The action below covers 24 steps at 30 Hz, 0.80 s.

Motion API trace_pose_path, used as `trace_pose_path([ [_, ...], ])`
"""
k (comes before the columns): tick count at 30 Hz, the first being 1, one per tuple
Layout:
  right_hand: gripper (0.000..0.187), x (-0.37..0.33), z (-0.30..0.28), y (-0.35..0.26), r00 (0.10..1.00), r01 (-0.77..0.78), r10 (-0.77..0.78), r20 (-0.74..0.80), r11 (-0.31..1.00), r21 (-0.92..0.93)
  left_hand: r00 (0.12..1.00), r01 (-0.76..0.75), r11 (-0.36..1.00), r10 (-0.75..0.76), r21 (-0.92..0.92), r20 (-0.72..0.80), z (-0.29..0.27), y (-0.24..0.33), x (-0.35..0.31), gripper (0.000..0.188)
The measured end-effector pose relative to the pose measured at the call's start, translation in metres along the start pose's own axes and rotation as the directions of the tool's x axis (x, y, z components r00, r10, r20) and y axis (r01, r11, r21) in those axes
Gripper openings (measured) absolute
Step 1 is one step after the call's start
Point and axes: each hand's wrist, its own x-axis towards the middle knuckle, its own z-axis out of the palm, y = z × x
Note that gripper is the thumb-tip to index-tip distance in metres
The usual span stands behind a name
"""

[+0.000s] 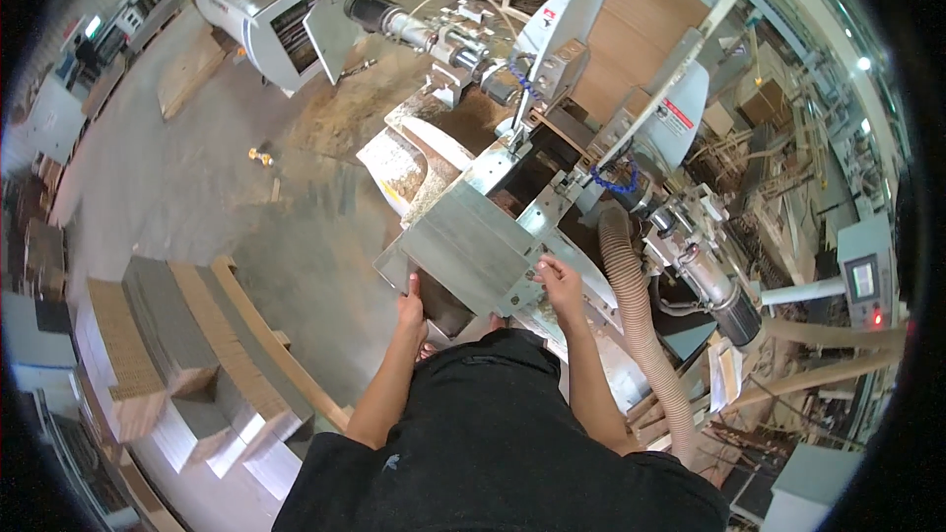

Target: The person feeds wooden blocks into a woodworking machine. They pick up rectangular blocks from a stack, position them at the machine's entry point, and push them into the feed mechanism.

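A flat grey panel (471, 244) lies level in front of me on the machine's near end. My left hand (412, 309) is at its near left corner, thumb up along the edge and the other fingers out of sight below; it appears to grip that edge. My right hand (562, 288) is at the panel's right side, next to a metal plate with small holes. Its fingers are curled in and closed; whatever they hold is hidden.
Stacked boards (202, 335) lie on the floor at left. A ribbed hose (631, 305) runs down close by my right arm. Motor units (724, 300) flank the machine, and a control box with a screen (867, 276) stands at far right. Sawdust (340, 133) covers the floor beyond.
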Motion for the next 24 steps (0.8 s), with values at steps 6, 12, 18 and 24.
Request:
trace_pose_path([
  [6,0.032,0.007,-0.003,0.009,1.000,-0.016,0.018,-0.016,0.993,0.117,1.000,-0.007,0.989,0.009,-0.149,0.014,-0.015,0.013,-0.011,0.072],
  [12,0.035,0.033,-0.026,0.017,0.999,-0.044,0.046,-0.012,0.995,0.090,0.946,-0.323,0.920,0.306,-0.224,-0.108,-0.026,0.098,-0.067,0.070],
  [18,0.030,0.072,-0.045,0.058,0.993,-0.028,0.025,0.118,0.999,0.022,0.864,-0.464,0.844,0.498,-0.268,0.071,0.147,0.193,-0.100,0.053],
  [24,0.029,0.069,-0.036,0.039,0.969,-0.070,0.063,0.238,0.997,0.022,0.855,-0.270,0.940,0.335,-0.210,0.396,0.378,0.221,-0.127,0.050],
])
